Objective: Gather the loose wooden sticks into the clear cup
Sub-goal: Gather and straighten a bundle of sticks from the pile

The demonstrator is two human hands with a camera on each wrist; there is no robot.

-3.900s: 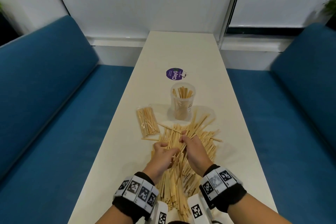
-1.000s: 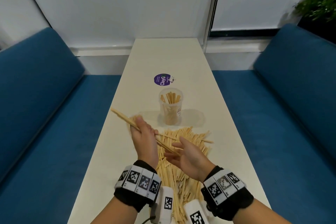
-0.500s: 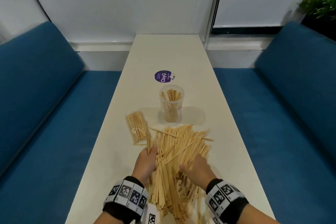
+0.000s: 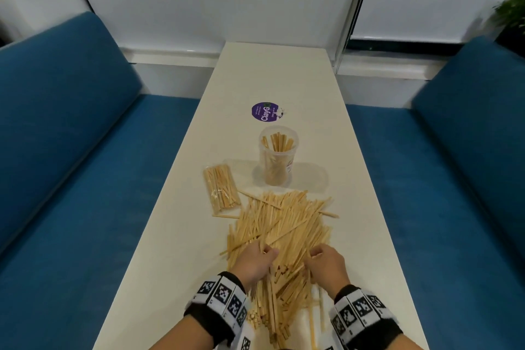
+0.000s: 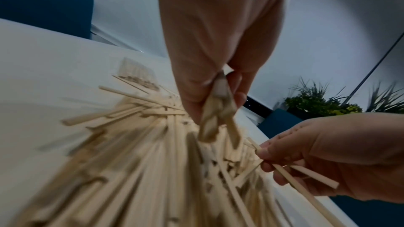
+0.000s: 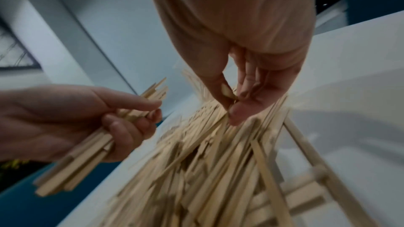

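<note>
A big heap of loose wooden sticks [image 4: 284, 224] covers the near half of the white table [image 4: 355, 173]. Beyond it the clear cup [image 4: 277, 156] stands upright, partly filled with sticks. My left hand [image 4: 265, 253] sits on the near left of the heap and grips a small bundle of sticks [image 6: 87, 153], which also shows in the left wrist view between its fingers [image 5: 192, 92]. On the near right, my right hand [image 4: 314, 254] pinches a few sticks [image 5: 306, 177] with thumb and fingers [image 6: 236, 113].
A sealed clear packet of sticks [image 4: 221, 192] lies left of the cup. A round purple sticker [image 4: 265, 112] is on the table behind the cup. Blue sofa seats [image 4: 85, 179] run along both long table edges. A plant [image 5: 317, 103] stands far right.
One second ago my left hand was raised over the left of the table with sticks. Both hands then dropped onto the heap and now curl round sticks at its near end.
</note>
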